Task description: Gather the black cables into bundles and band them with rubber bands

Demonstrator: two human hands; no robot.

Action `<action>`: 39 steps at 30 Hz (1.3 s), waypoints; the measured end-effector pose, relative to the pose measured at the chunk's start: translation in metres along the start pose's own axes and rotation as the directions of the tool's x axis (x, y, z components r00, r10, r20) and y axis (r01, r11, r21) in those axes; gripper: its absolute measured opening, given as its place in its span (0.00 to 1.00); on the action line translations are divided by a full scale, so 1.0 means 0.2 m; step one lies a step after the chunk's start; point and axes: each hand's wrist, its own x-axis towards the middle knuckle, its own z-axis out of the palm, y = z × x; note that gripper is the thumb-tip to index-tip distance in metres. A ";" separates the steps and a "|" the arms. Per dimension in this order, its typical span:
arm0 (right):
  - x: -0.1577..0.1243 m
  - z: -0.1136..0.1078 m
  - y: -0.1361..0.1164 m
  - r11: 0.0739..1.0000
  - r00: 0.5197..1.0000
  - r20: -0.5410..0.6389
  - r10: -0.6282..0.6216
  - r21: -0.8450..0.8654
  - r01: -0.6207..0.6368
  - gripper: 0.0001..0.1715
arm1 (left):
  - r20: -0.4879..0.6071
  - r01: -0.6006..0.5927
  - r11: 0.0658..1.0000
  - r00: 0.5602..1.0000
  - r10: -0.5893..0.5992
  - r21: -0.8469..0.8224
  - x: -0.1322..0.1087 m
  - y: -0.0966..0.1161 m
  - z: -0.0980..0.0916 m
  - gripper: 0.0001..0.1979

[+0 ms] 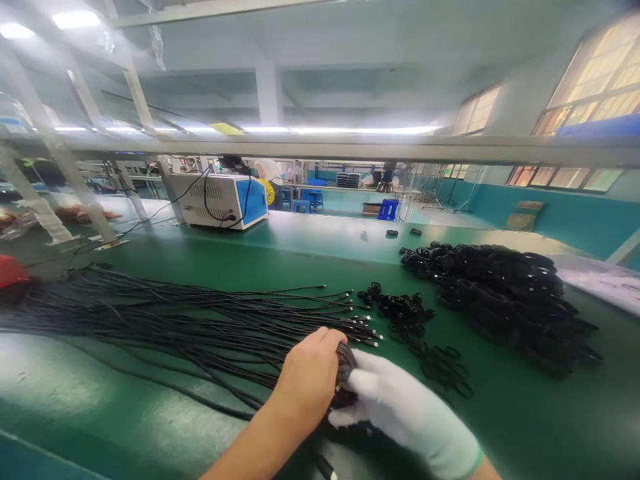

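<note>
A coiled black cable (346, 363) is held between both hands above the front of the green table. My left hand (311, 370), bare, is closed around the coil's left side. From the right, my right hand (395, 400), in a white glove, grips the coil's other side with its fingers curled. A cable end with a light connector (327, 467) hangs below the hands. Left of them lies a spread of long black cables (200, 327), their metal plugs pointing right. Just beyond my right hand is a small heap of black bands (400, 310).
A big pile of coiled black cables (500, 293) lies at the right of the green table (300, 257). At the back stands a white and blue machine (225, 200) with cords. A metal shelf rail (350, 148) crosses above the table. Two small black pieces (393, 233) lie near the far edge.
</note>
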 end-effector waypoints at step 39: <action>0.07 0.04 0.08 0.692 0.981 0.144 0.130 0.696 -0.194 0.23 | 0.184 0.119 0.725 0.983 0.011 -0.679 0.04 -0.27 -0.15 0.16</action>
